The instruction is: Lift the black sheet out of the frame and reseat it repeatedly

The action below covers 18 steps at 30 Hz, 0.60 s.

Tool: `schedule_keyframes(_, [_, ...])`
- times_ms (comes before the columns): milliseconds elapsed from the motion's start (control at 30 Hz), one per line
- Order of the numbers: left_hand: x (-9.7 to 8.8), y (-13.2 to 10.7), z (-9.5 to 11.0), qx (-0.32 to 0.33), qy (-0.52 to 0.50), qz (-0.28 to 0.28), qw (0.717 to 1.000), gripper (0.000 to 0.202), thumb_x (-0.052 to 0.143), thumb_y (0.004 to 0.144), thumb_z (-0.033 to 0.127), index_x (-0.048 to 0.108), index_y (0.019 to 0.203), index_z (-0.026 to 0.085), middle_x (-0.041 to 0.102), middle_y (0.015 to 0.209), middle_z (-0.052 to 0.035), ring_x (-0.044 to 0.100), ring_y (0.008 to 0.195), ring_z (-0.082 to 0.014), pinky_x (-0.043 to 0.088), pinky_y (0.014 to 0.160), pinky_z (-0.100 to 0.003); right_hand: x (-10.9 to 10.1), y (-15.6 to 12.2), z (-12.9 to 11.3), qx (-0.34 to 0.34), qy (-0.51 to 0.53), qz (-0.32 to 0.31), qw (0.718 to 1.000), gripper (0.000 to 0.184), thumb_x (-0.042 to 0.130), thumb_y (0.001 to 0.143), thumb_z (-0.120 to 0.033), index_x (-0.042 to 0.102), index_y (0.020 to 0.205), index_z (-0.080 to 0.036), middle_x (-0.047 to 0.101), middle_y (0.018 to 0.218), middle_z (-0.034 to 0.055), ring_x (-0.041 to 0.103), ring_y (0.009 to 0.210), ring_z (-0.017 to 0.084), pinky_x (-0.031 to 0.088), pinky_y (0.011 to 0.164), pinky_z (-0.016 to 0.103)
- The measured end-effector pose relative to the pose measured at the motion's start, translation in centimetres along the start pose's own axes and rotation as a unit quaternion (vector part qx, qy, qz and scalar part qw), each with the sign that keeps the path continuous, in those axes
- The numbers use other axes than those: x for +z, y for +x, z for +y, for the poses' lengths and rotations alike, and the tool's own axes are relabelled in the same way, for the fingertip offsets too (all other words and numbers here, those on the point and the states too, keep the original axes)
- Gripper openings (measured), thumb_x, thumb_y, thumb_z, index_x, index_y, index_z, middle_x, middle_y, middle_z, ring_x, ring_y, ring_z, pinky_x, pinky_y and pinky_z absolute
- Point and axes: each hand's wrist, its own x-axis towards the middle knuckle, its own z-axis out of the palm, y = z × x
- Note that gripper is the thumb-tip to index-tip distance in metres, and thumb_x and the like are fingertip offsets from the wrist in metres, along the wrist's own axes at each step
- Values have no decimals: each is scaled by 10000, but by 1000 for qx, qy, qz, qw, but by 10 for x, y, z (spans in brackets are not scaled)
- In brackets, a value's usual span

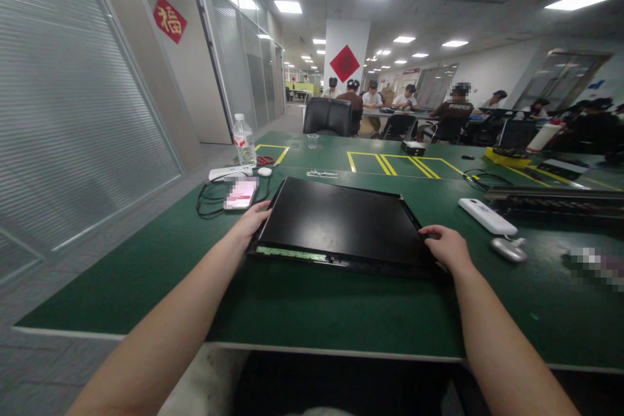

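Note:
A flat black display panel [341, 221] lies on the green table [146, 273] in front of me, a green circuit strip showing along its near edge. My left hand [251, 221] grips the panel's left edge, fingers curled round it. My right hand [446, 247] holds the right edge near the front corner, fingers wrapped over the rim. The panel rests flat or nearly flat on the mat.
Left of the panel lie a phone [240, 195], black cables, a white power strip [229, 173] and a water bottle [244, 140]. To the right sit a white remote-like device [486, 216] and a silver mouse [508, 249]. Several people sit at tables behind a black chair [327, 117].

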Motion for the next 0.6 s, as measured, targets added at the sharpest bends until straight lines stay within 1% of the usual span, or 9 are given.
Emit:
schedule_keyframes(133, [0, -5, 0, 15, 19, -15, 1000, 792, 699, 807, 59, 364, 1509, 213, 668, 583, 22, 623, 410, -158, 539, 444, -255, 0, 0, 1, 3, 0, -10, 1000, 345, 573, 649, -128, 781, 910, -213, 692, 712, 26, 608, 622, 161, 437, 585, 268])
schedule_keyframes(200, [-2, -5, -1, 23, 20, -21, 999, 854, 734, 781, 75, 341, 1522, 236, 668, 582, 26, 617, 405, -158, 543, 449, -262, 0, 0, 1, -3, -2, -7, 1000, 335, 574, 655, -127, 781, 905, -213, 697, 725, 25, 613, 640, 161, 435, 594, 266])
schedule_keyframes(267, [-3, -5, -1, 29, 16, -29, 999, 822, 759, 766, 105, 392, 1492, 223, 684, 606, 9, 629, 427, -161, 544, 457, -262, 0, -1, 0, -1, -1, -5, 1000, 327, 575, 664, -126, 781, 902, -215, 700, 731, 25, 618, 651, 162, 435, 597, 263])
schedule_keyframes(367, [-4, -3, -2, 33, 20, -41, 998, 660, 760, 780, 152, 510, 1390, 173, 702, 630, -26, 650, 469, -169, 525, 452, -243, -1, -3, -2, 6, 1, -6, 1000, 327, 573, 669, -124, 782, 902, -219, 704, 736, 25, 612, 621, 158, 433, 581, 264])
schedule_keyframes(433, [-5, -3, -2, 32, 26, -49, 998, 597, 765, 783, 174, 546, 1338, 151, 700, 624, -32, 662, 493, -173, 516, 456, -233, -1, -3, -4, 7, 2, -4, 1000, 322, 575, 663, -122, 783, 887, -222, 703, 726, 25, 612, 613, 159, 434, 575, 265])
schedule_keyframes(600, [-6, -5, -3, 29, 34, -63, 997, 619, 818, 744, 225, 566, 1306, 161, 727, 678, -42, 681, 531, -176, 523, 490, -234, -1, -2, -3, -13, 1, 11, 1000, 285, 594, 645, -118, 780, 827, -233, 694, 689, 22, 625, 644, 173, 443, 591, 266])
